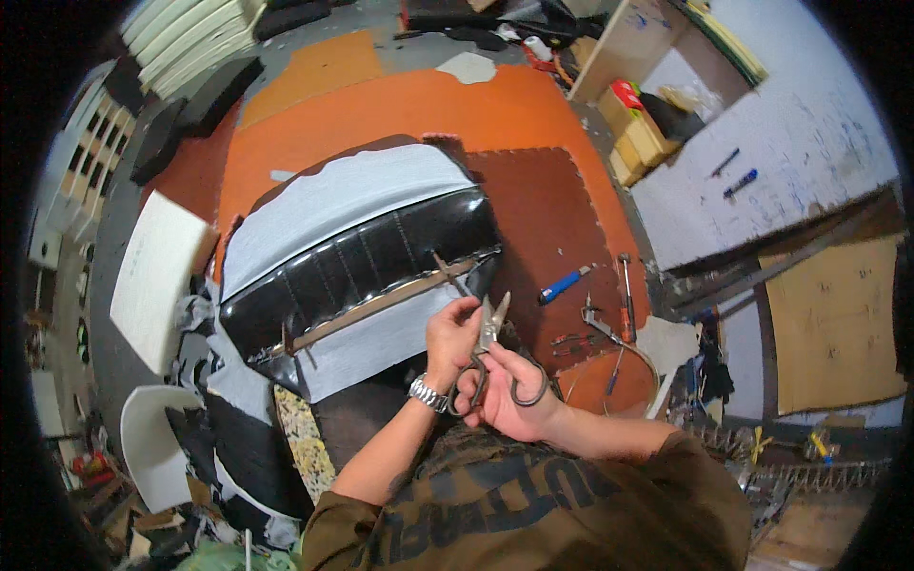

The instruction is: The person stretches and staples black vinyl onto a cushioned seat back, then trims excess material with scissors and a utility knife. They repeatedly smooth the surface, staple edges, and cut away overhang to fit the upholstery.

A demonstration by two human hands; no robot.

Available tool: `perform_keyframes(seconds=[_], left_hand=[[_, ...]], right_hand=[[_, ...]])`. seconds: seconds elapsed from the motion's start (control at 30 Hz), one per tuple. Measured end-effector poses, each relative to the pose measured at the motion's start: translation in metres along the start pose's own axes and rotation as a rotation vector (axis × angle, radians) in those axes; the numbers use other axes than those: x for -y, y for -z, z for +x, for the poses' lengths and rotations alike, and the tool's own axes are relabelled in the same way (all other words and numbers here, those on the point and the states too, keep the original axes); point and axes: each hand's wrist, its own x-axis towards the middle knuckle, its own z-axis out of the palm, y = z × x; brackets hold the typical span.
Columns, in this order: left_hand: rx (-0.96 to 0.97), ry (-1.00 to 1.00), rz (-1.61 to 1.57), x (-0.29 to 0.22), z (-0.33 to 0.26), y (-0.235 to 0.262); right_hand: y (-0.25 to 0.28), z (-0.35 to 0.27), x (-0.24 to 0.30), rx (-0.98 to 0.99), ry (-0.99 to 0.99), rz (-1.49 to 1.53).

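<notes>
Glossy black vinyl, ribbed in padded channels and backed by pale grey foam, covers the long seat cushion [357,252] that is laid on its side over an orange sheet [400,105] on the floor. A pair of steel scissors with dark looped handles [487,354] is held in the right hand [509,400], whose fingers are threaded through the loops and closed on them; the blades are only slightly parted. The left hand [452,333], with a metal wristwatch [427,393] on its wrist, is pinched at the blades near the cushion's lower edge, though what is gripped there cannot be told. Trimming appears to be the step in hand, and a steady hold on the loose cover edge is judged necessary for the next cut. A blue-handled tool [564,284] and several slim metal hand tools [609,319] are scattered on a dark brown mat [543,209] nearby.
</notes>
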Motion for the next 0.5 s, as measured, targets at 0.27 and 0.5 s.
perform_keyframes(seconds=[0.27, 0.5], left_hand=[[0.098, 0.049, -0.016, -0.01, -0.004, 0.006], [0.111, -0.268, 0.093, -0.009, -0.009, 0.003]], right_hand=[[-0.007, -0.001, 0.01, 0.016, -0.04, -0.008], [-0.005, -0.005, 0.011, 0.067, -0.031, 0.0]])
